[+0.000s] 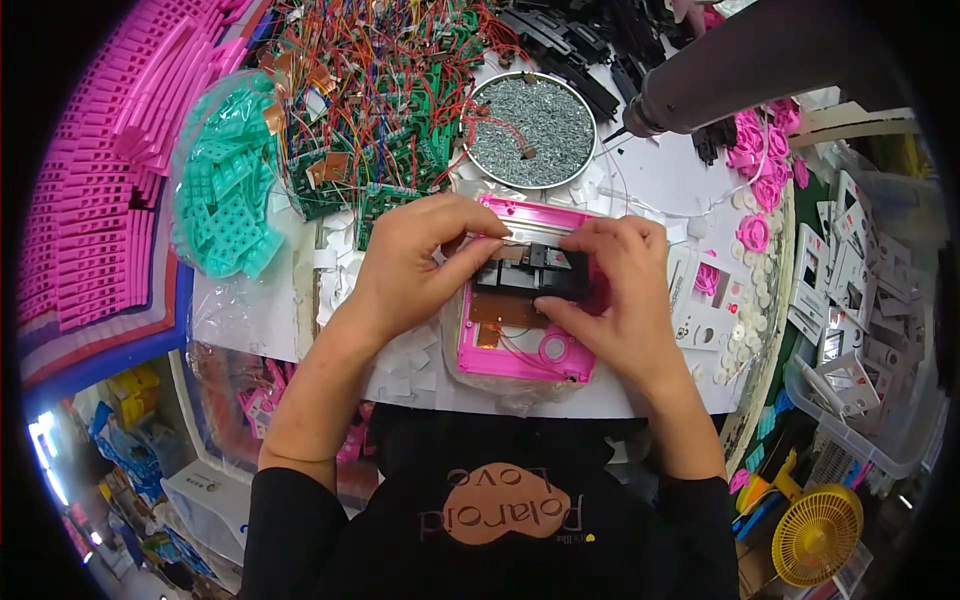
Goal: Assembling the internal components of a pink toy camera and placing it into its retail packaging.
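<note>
Black sleeves at the lower edge, both forearms reaching up to the desk. Left hand in a pinching grip: thumb and fingers clenched on the left end of a black plastic part. Right hand grips the right end of the same black part, fingers curled over its top edge, thumb underneath. Black part sits inside a pink open casing, in its upper half, directly between the two hands. Casing lies flat on the desk, centre of view, just ahead of the person's chest. Brown circuit board shows inside the casing just below the black part; small round piece with thin red wires near the casing's lower right corner.

Outward: round metal tray of small screws beyond the casing, apart from it. Tangle of green boards with red and blue wires at upper left of the tray. Clear bag of teal keypads left of the left hand, well apart. Stacked pink strips at far left. Pink round parts and small white discs right of the right hand. Bin of white panels at far right. Grey powered screwdriver hangs above upper right. Yellow fan lower right, below desk level.
</note>
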The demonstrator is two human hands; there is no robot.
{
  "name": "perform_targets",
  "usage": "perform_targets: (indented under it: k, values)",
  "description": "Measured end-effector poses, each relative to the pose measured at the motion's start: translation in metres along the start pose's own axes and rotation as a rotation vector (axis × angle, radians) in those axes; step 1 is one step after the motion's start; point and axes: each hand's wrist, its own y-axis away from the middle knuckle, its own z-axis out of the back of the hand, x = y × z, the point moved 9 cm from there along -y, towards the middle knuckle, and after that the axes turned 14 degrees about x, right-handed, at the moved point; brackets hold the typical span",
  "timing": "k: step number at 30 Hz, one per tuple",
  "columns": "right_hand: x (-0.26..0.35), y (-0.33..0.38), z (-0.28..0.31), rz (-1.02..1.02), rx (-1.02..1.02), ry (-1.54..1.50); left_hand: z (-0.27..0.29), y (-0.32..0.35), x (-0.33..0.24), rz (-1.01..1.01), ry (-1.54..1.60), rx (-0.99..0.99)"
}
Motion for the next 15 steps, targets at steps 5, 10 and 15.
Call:
perform_targets:
  k: [5, 10, 15]
  values:
    - [0.021, -0.014, 0.001, 0.094, -0.117, 0.092, -0.008, 0.003, 0.000, -0.042, 0.045, -0.065]
    - [0.028, -0.023, -0.004, 0.183, -0.157, 0.125, -0.009, 0.006, 0.011, 0.134, 0.084, -0.099]
    - [0.026, -0.021, -0.001, 0.184, -0.203, 0.081, -0.009, 0.002, 0.005, -0.056, -0.068, -0.052]
